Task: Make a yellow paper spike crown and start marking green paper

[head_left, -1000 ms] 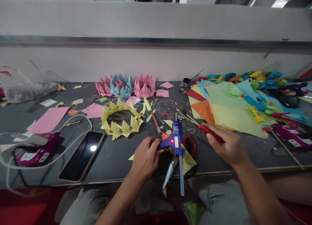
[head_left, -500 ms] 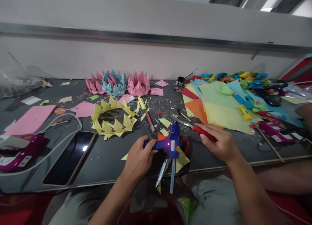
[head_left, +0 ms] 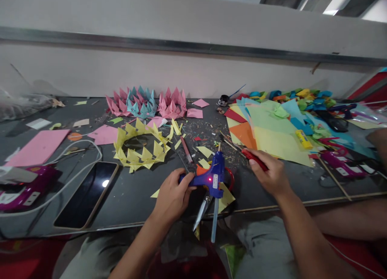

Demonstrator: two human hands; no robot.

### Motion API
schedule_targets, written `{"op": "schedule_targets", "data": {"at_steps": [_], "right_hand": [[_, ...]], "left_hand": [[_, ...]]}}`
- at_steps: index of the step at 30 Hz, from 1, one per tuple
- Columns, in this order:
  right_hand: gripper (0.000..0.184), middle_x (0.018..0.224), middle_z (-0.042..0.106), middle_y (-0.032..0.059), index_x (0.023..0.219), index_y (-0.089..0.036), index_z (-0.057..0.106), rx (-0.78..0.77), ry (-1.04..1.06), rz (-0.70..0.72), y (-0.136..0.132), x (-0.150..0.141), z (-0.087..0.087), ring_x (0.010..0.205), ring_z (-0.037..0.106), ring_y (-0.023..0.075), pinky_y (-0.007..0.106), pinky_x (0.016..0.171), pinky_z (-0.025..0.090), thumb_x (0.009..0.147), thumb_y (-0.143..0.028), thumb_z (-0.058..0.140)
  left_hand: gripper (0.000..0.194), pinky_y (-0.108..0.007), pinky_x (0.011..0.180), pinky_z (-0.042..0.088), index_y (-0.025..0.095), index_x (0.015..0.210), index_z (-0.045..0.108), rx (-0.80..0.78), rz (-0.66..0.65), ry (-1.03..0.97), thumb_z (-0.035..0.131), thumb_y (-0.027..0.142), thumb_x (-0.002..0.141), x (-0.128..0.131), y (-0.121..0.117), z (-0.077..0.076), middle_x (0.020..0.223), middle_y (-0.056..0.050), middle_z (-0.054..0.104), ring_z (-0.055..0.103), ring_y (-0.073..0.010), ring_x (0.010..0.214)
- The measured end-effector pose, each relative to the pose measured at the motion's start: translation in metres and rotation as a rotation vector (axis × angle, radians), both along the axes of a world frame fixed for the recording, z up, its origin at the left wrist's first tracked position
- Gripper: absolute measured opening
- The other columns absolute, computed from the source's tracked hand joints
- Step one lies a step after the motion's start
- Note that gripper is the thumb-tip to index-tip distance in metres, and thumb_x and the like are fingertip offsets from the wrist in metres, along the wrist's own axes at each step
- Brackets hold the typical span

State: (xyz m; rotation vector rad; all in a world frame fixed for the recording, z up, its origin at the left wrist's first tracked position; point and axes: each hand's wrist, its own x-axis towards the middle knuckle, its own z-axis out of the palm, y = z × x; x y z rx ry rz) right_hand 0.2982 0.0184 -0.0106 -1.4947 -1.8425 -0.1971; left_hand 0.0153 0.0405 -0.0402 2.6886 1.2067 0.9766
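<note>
My left hand (head_left: 173,192) is closed round the handle of a blue hot glue gun (head_left: 216,172), whose red light is lit. Its nozzle points away from me, and a clear glue stick (head_left: 215,220) sticks out of its back end. In my right hand (head_left: 273,174) is a red-handled utility knife (head_left: 255,159), its thin blade pointing towards the far left, apart from the nozzle. Scissors (head_left: 202,212) lie partly hidden under the glue gun, over the table's front edge. A yellow folded-paper crown ring (head_left: 142,160) sits left of the glue gun.
Pink and blue paper crowns (head_left: 142,103) stand by the wall. Coloured paper sheets (head_left: 269,134) lie at the right, with a yellow glue stick tube (head_left: 303,139). A phone (head_left: 87,196) and white cable (head_left: 98,150) are at the left. Another person's arm (head_left: 350,220) rests at right.
My right hand has turned the knife, and its blade has moved away from the glue gun's nozzle. The glue gun has shifted slightly right, and its nozzle tip now shows bare.
</note>
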Motion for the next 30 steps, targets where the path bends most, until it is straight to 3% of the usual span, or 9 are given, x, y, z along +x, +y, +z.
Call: {"op": "schedule_targets", "data": {"at_steps": [4,10,15,20,30], "right_hand": [[0.029,0.094,0.069,0.0097,0.105,-0.016,0.061,-0.001,-0.044,0.055,-0.002,-0.001,0.0,0.084,0.066,0.0201,0.032,0.073,0.053,0.084,-0.03,0.046],[0.031,0.092,0.069,0.0092,0.102,-0.019,0.065,0.034,-0.182,-0.055,-0.011,-0.002,0.017,0.079,0.066,0.0211,0.033,0.071,0.053,0.083,-0.034,0.046],[0.034,0.086,0.07,0.0056,0.098,-0.019,0.068,-0.034,-0.385,-0.124,-0.019,-0.016,0.045,0.068,0.066,0.0211,0.031,0.054,0.05,0.083,-0.036,0.043],[0.036,0.083,0.07,0.0033,0.092,-0.022,0.07,-0.061,-0.603,-0.14,-0.018,-0.023,0.061,0.055,0.062,0.0192,0.029,0.037,0.039,0.08,-0.039,0.041],[0.035,0.086,0.07,0.004,0.095,-0.022,0.069,-0.12,-0.709,-0.15,-0.012,-0.02,0.07,0.059,0.062,0.0189,0.028,0.04,0.036,0.078,-0.038,0.043]], "left_hand": [[0.025,-0.031,0.071,0.049,0.02,0.106,0.057,-0.001,0.007,0.022,0.041,0.022,0.087,0.001,0.0,0.0,0.098,-0.009,0.054,0.055,-0.0188,0.085],[0.026,-0.029,0.07,0.05,0.022,0.107,0.058,0.039,0.027,0.069,0.04,0.025,0.088,0.002,-0.001,-0.002,0.098,-0.009,0.053,0.054,-0.0187,0.086],[0.027,-0.027,0.067,0.049,0.02,0.107,0.057,0.038,0.021,0.065,0.037,0.024,0.089,0.003,-0.002,0.0,0.096,-0.008,0.052,0.054,-0.0174,0.082],[0.026,-0.028,0.065,0.048,0.019,0.107,0.056,0.039,0.003,0.074,0.037,0.024,0.089,0.004,-0.001,0.0,0.094,-0.009,0.052,0.053,-0.0184,0.08],[0.026,-0.028,0.065,0.047,0.019,0.107,0.055,0.044,-0.016,0.059,0.037,0.023,0.089,0.005,-0.002,0.001,0.095,-0.009,0.053,0.054,-0.0188,0.082]]}}
